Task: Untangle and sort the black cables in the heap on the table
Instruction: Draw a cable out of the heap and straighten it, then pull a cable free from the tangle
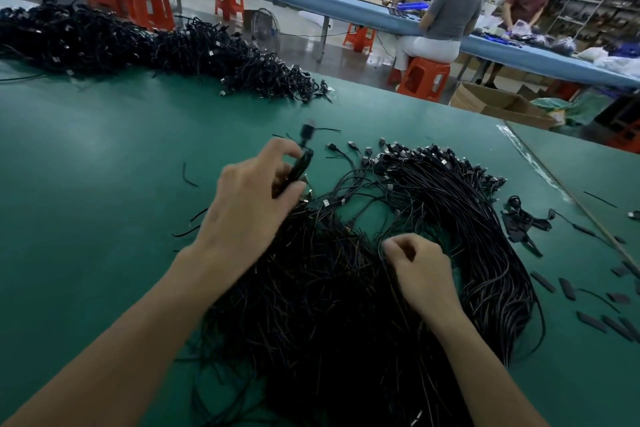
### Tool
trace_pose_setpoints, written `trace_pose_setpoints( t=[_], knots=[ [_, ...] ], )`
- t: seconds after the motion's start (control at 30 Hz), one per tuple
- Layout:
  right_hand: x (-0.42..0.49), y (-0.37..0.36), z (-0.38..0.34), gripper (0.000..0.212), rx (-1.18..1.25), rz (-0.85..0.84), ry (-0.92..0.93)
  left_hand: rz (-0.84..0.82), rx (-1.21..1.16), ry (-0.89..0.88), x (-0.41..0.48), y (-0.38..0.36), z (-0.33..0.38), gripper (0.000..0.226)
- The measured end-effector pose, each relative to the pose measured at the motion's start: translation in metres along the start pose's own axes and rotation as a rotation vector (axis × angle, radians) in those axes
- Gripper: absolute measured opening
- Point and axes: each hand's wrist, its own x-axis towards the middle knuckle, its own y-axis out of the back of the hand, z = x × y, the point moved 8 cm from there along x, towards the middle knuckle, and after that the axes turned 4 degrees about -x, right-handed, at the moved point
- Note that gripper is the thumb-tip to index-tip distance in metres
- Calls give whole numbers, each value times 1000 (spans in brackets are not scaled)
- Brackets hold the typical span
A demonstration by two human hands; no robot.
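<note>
Over one heap, left hand grips one bundle; right hand pinches one cable.

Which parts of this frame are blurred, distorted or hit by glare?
Head view: motion blur smears the cable that the left hand grips and softens the right hand; wide-angle distortion bows the green table; glare streaks its right seam; the near heap is dark.

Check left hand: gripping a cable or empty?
Gripping: left hand curls round a blurred black cable end at the edge of the heap.
</note>
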Motion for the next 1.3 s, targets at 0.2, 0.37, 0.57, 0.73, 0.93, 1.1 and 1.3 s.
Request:
trace_pose_setpoints(
  t=[0.2,0.37,0.57,0.73,0.93,1.1,1.3],
  knots=[
    [29,-16,58,37,-354,-94,-240,-113,348,235,15,-14,-52,7],
    [37,-16,60,18,-524,-43,-283,-137,381,287,11,-20,-67,17],
    [45,-18,50,21,-351,-36,-239,-107,362,208,8,-11,-54,16],
    [36,14,0,16,29,146,-141,26,236,-134,3,-8,11,7],
    [1,33,-75,34,-168,76,194,-225,-88,-56,-14,-48,29,28],
    [-58,14,-130,21,179,-358,546,-404,-243,56,-24,-81,14,43],
    [-57,41,-107,27,289,-225,501,11,-344,213,-8,-47,-6,28]
  ],
)
